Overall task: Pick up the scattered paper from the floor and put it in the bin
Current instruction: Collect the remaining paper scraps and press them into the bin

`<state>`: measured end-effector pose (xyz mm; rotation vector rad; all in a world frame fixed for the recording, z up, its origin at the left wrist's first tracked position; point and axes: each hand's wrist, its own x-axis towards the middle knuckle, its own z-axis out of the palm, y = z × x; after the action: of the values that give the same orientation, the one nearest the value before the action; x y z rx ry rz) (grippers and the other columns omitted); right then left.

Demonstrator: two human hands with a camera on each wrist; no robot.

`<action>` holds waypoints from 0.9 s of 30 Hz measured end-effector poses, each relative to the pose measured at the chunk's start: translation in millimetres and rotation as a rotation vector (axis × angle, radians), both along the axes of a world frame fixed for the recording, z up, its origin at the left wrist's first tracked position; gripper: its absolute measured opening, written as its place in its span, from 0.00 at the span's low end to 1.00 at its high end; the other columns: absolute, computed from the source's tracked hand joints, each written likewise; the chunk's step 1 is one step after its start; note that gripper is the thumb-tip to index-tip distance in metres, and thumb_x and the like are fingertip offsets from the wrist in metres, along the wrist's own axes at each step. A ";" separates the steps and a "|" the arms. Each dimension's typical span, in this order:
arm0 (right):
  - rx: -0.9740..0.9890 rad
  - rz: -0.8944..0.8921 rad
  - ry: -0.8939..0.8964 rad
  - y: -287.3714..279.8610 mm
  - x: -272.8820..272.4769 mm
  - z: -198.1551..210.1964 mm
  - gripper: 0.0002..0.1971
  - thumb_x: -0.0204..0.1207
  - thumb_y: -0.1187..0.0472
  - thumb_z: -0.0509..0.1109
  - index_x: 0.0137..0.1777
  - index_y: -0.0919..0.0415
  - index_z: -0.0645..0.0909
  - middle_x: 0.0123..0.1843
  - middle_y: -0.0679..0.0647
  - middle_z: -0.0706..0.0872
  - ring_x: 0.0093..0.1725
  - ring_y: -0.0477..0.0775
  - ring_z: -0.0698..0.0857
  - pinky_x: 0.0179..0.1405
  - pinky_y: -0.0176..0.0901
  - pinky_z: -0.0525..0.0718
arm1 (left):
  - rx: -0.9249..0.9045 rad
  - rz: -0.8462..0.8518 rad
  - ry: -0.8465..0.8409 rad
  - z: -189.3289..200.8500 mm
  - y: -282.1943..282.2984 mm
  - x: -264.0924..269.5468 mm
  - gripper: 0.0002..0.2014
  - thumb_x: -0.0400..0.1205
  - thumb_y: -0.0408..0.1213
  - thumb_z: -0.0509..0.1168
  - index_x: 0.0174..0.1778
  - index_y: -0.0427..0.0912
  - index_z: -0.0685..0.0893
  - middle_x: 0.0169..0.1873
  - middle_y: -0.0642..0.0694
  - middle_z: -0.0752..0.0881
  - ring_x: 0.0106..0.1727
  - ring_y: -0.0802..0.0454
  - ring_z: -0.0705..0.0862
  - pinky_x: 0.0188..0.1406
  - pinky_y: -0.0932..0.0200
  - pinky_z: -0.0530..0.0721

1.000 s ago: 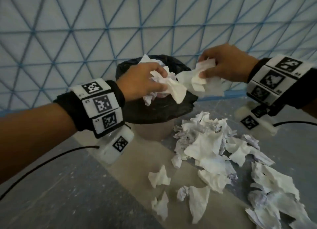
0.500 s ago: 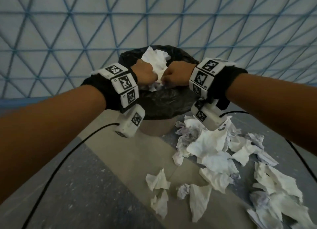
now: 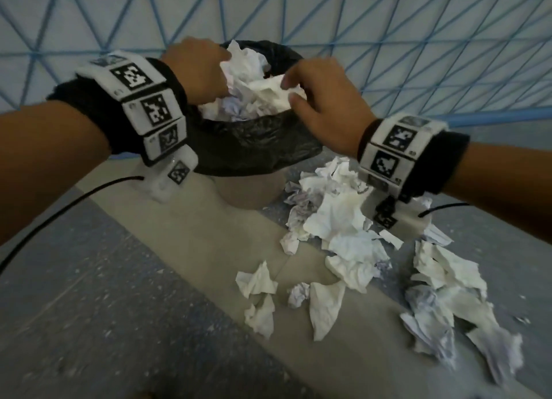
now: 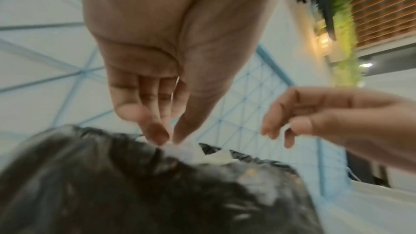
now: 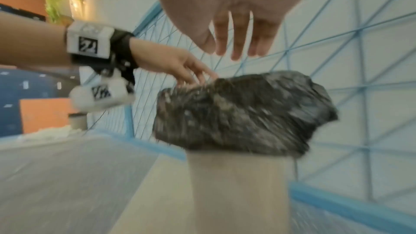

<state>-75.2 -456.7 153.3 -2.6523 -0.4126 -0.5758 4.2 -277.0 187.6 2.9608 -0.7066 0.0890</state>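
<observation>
The bin point(image 3: 239, 189) wears a black liner point(image 3: 254, 147) and is heaped with crumpled white paper point(image 3: 254, 78). My left hand point(image 3: 222, 92) reaches down over the far-left rim, its straight fingertips touching the paper in the bin; the left wrist view shows the left hand point(image 4: 167, 140) with fingertips on a white scrap. My right hand point(image 3: 291, 90) hovers just above the near-right rim with fingers relaxed, holding nothing. The right wrist view shows the right hand point(image 5: 234, 51) with straight fingers above the liner point(image 5: 243, 113). Scattered paper point(image 3: 337, 219) lies on the floor right of the bin.
More crumpled sheets point(image 3: 448, 294) trail toward the lower right, and a few small scraps point(image 3: 257, 282) lie on the beige floor strip. A wall with a blue triangle pattern point(image 3: 89, 19) stands right behind the bin. Grey floor point(image 3: 89, 309) spreads to the left.
Both hands carried bunches of paper over the bin and pushed them in. Now the paper sits in the bin, and the right hand has let go and drawn back toward me.
</observation>
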 end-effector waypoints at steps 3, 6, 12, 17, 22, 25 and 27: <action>-0.068 0.132 0.052 -17.7 -55.7 -39.1 0.09 0.67 0.73 0.60 0.46 0.68 0.78 0.46 0.65 0.80 0.48 0.60 0.75 0.48 0.46 0.71 | -0.204 -0.130 -0.219 6.4 3.0 -47.9 0.20 0.79 0.32 0.60 0.67 0.47 0.78 0.61 0.40 0.82 0.59 0.39 0.81 0.57 0.48 0.77; -0.309 0.312 0.429 -26.7 -105.6 -98.0 0.18 0.67 0.74 0.61 0.57 0.64 0.78 0.56 0.65 0.81 0.55 0.63 0.78 0.50 0.59 0.83 | -0.186 -0.435 -0.013 -40.6 2.9 -111.3 0.18 0.77 0.46 0.54 0.59 0.52 0.82 0.57 0.44 0.81 0.55 0.45 0.81 0.52 0.49 0.81; -0.790 0.666 0.856 -19.6 -152.1 -175.5 0.40 0.75 0.71 0.63 0.80 0.40 0.50 0.85 0.57 0.44 0.81 0.76 0.49 0.73 0.73 0.67 | 0.395 -0.390 0.732 -195.2 15.6 -155.8 0.43 0.74 0.52 0.69 0.79 0.65 0.50 0.83 0.45 0.41 0.82 0.37 0.49 0.76 0.39 0.69; -0.839 0.657 0.656 -22.0 -144.0 -198.6 0.30 0.49 0.58 0.85 0.55 0.50 0.83 0.61 0.61 0.87 0.48 0.62 0.90 0.29 0.40 0.88 | 0.407 -0.496 0.761 -232.8 21.9 -174.5 0.38 0.75 0.49 0.69 0.78 0.57 0.56 0.81 0.43 0.51 0.79 0.40 0.56 0.71 0.43 0.74; -0.552 0.592 0.595 -30.2 -144.9 -206.1 0.29 0.56 0.69 0.78 0.58 0.56 0.74 0.54 0.63 0.86 0.44 0.60 0.87 0.29 0.42 0.87 | 0.224 -0.526 0.733 -239.7 22.6 -169.4 0.20 0.82 0.35 0.60 0.71 0.39 0.72 0.68 0.36 0.73 0.69 0.42 0.74 0.61 0.50 0.76; -0.340 0.406 0.486 -29.0 -151.5 -206.9 0.34 0.54 0.71 0.79 0.62 0.55 0.72 0.46 0.55 0.87 0.39 0.55 0.86 0.24 0.39 0.85 | -0.096 -0.311 0.726 -232.0 7.1 -147.9 0.21 0.80 0.36 0.64 0.70 0.42 0.73 0.65 0.43 0.78 0.66 0.46 0.77 0.64 0.57 0.73; -0.232 0.230 0.412 -32.8 -153.5 -203.8 0.29 0.55 0.61 0.82 0.57 0.55 0.78 0.42 0.48 0.88 0.42 0.48 0.81 0.29 0.35 0.84 | -0.241 -0.240 0.659 -230.7 -9.7 -130.3 0.22 0.78 0.33 0.66 0.68 0.40 0.74 0.66 0.43 0.78 0.66 0.45 0.78 0.64 0.58 0.74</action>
<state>-228.7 -489.5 -50.4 -2.7890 -0.6764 0.0972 -126.1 -286.7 -43.1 2.4163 -0.8520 -0.7226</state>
